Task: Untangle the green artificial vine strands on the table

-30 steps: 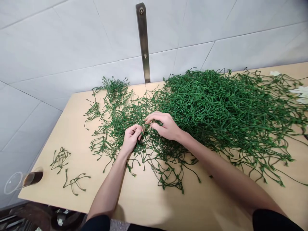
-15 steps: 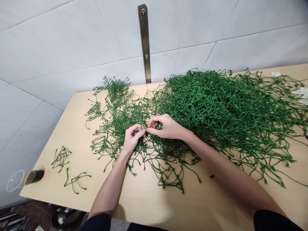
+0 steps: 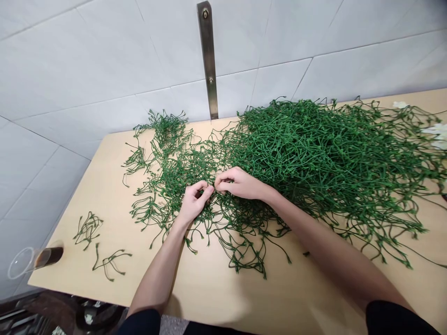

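— What are the two hands on right now?

— Both are at the near-left edge of the big tangle of green plastic stems [image 3: 314, 158] on the wooden tabletop [image 3: 209, 293]. The left hand [image 3: 191, 203] and the right hand [image 3: 240, 184] meet fingertip to fingertip, each grip pinched together on the same thin green sprig [image 3: 211, 195] where it lies in the tangle.

— So which step does that look like?

— I'd judge it as working one sprig loose from the mass. Two separated sprigs [image 3: 99, 244] lie apart at the left end of the tabletop, near a clear plastic cup [image 3: 33, 260] lying on its side at the edge.

— Can you see what exactly is between the fingers?

— Not clearly; the stem is thin and the fingers cover it. It looks like a branching joint, but I can't tell.

— What would the next move call for?

— Probably a gentle pull, with one pinch holding firm and the other easing the branches out, since the neighbouring stems hook into each other and could drag along.
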Tool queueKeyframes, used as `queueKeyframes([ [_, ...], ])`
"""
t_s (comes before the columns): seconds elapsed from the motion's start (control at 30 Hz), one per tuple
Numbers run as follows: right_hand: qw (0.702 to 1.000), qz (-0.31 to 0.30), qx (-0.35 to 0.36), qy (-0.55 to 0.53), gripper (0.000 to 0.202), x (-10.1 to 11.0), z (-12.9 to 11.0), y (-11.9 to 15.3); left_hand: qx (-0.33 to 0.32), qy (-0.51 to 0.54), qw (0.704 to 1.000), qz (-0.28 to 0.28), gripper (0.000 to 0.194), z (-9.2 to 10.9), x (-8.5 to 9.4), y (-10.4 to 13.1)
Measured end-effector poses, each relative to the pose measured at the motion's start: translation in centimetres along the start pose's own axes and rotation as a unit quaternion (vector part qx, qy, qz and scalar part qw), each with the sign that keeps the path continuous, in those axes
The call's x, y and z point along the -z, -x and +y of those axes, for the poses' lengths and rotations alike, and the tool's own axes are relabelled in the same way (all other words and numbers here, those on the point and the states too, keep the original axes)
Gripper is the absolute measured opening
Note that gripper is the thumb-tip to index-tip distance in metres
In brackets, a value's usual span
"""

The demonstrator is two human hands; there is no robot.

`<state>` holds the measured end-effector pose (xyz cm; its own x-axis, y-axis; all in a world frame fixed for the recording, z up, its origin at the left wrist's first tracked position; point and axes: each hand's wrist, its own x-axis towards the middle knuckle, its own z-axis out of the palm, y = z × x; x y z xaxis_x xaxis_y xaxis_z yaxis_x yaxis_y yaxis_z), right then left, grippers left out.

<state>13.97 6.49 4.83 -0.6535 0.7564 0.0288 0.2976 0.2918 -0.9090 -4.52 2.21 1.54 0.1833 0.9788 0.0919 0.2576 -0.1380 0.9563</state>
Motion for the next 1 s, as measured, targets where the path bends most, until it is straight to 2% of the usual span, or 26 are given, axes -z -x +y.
queueKeyframes([
  [0.27, 0.999, -0.033, 0.027, -0.005, 0.024, -0.2, 1.4, -0.2, -0.020, -0.027, 0.999, -0.029, 0.041, 0.3, -0.3, 0.0],
  [0.53, 0.997, -0.044, 0.011, -0.058, 0.022, -0.7, 1.6, -0.3, -0.040, -0.048, 0.996, -0.061, 0.039, 0.6, -0.2, 0.1],
  [0.77, 0.996, -0.063, 0.031, -0.054, 0.029, -1.1, 1.7, -0.5, -0.045, -0.051, 0.997, -0.041, 0.037, 0.3, -0.5, 0.1],
  [1.0, 0.997, -0.005, 0.036, -0.068, 0.021, -1.1, 1.7, -0.5, -0.020, 0.005, 1.000, 0.005, 0.044, 0.4, -0.7, 0.1],
])
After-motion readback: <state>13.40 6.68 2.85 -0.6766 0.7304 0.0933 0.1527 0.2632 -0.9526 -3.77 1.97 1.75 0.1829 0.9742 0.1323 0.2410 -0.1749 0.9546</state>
